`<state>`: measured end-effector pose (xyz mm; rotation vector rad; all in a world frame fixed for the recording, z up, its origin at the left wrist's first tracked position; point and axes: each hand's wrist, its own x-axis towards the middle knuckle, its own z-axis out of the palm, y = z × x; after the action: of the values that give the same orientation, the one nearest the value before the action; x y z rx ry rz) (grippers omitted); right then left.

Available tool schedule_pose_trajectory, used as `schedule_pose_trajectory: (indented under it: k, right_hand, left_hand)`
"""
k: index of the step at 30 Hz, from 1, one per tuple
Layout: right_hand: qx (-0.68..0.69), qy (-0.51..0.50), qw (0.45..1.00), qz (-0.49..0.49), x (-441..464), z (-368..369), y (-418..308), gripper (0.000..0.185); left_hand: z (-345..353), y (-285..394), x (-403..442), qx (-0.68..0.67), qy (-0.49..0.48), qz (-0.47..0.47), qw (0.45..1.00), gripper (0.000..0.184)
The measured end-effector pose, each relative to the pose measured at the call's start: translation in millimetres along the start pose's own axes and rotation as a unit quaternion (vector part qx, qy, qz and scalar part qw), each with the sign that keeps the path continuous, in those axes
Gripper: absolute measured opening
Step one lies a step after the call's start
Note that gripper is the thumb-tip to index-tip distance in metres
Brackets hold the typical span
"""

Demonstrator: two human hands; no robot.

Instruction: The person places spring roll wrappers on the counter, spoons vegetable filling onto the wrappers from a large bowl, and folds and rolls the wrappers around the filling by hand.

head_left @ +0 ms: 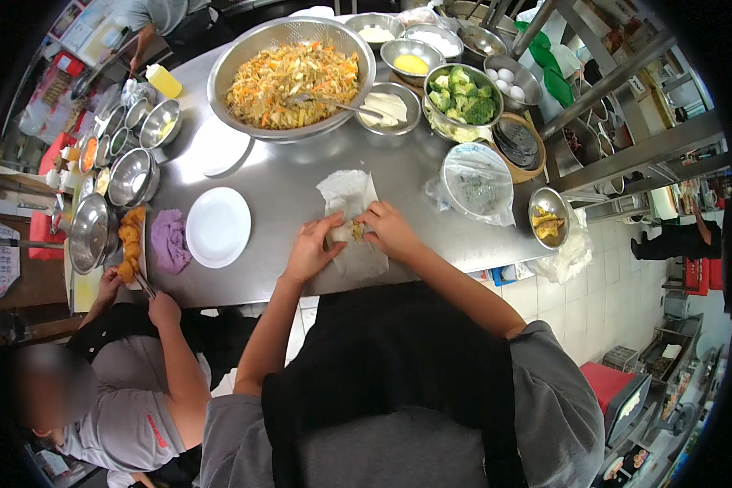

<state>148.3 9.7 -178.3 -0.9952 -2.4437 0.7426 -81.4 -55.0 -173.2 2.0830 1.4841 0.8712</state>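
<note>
In front of me on the steel table lies a thin, pale spring roll wrapper (346,189) with a bit of vegetable filling (356,231) showing in its fold. My left hand (313,246) grips the folded part from the left, thumb below and fingers above. On the right side, my right hand (392,232) pinches the same fold close to the filling. The lower flap of the wrapper (362,264) lies flat on the table. Beyond, a big perforated bowl (220,81) holds shredded noodle and vegetable filling, with a metal utensil (333,103) resting in it.
White plates (218,228) and a purple cloth (171,241) lie to the left. A co-worker (134,374) handles fried food (130,244) with tongs there. At right stand bowls of broccoli (464,96) and eggs (508,84), a plastic-covered bowl (477,180) and a small metal bowl (547,232).
</note>
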Motion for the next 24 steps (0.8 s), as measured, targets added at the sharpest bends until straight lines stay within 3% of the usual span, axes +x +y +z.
schedule_pose_trajectory:
  k: [4, 7, 13, 24]
  right_hand:
    - [-0.023, 0.030, 0.999, -0.033, 0.6, -10.1, -7.9, 0.047]
    - [-0.042, -0.017, 0.999, -0.007, 2.9, -19.3, -21.2, 0.049]
    - [-0.068, -0.010, 0.997, -0.027, 5.8, 3.5, -7.4, 0.051]
    - [-0.071, 0.002, 0.996, -0.045, 8.5, 5.2, -1.7, 0.045]
  left_hand:
    - [-7.8, 8.3, 3.7, 0.018, -0.018, 0.011, 1.000, 0.077]
    - [-3.9, 2.3, 5.0, 0.003, -0.031, 0.011, 0.999, 0.076]
    - [1.8, -2.1, 7.0, -0.037, -0.037, 0.003, 0.999, 0.075]
    - [6.4, -1.6, 11.5, -0.051, -0.027, 0.007, 0.998, 0.072]
